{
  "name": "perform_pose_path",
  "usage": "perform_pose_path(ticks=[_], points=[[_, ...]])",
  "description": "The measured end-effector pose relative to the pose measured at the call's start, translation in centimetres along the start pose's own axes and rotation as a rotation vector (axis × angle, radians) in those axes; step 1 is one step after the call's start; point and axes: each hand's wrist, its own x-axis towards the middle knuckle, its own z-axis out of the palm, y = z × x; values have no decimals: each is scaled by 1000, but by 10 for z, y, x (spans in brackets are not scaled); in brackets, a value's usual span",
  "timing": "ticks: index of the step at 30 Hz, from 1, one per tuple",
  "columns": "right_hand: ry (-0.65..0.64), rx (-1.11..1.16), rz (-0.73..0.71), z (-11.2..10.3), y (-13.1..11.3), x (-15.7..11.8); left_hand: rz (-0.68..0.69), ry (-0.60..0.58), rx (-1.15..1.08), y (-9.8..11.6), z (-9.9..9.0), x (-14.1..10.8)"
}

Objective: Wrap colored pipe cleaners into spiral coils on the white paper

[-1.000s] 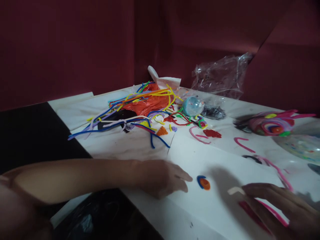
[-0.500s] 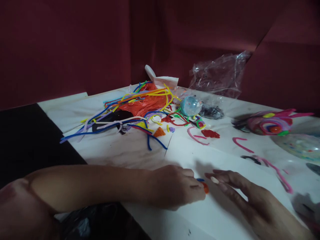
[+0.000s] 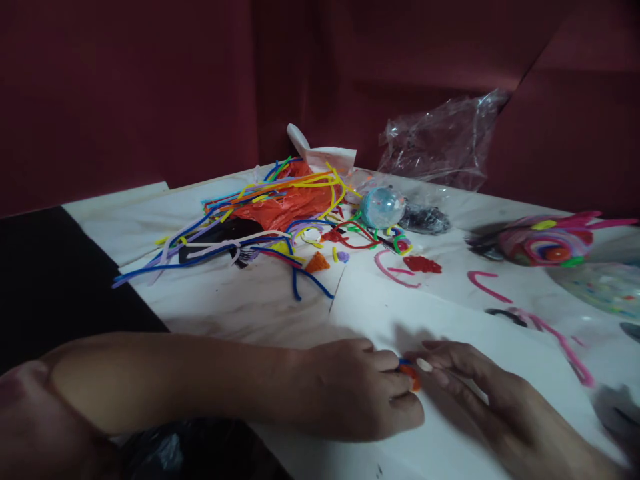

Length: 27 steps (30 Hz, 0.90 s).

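A small orange coil with a blue edge (image 3: 411, 375) lies on the white paper sheet (image 3: 450, 320) near the front of the table. My left hand (image 3: 360, 390) rests on the sheet with its fingertips pinching the coil's left side. My right hand (image 3: 480, 387) reaches in from the right, and its fingertips touch the coil's right side. Most of the coil is hidden between the fingers.
A heap of coloured pipe cleaners (image 3: 260, 213) lies on an orange bag at the back. A clear ball (image 3: 383, 207), a crumpled plastic bag (image 3: 440, 143), a coiled pipe-cleaner piece (image 3: 547, 243) and pink strips (image 3: 483, 283) lie further right. Black surface (image 3: 55, 267) at left.
Both hands have closed in on the orange coil: the left slid right onto it, the right came in from the lower right edge until its fingertips met it.
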Motion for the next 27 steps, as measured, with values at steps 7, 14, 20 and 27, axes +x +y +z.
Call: perform_pose_path(ticks=[7, 14, 20, 27], points=[[40, -224, -204, -6, -7, 5, 7, 12, 3, 2, -1, 5], [26, -419, -340, -6, -8, 6, -33, 55, -14, 5, -1, 3], [-11, -562, -399, -6, -8, 3, -12, 61, -23, 5, -1, 3], [-92, -662, -426, -3, -6, 0, -4, 93, -21, 5, 2, 4]])
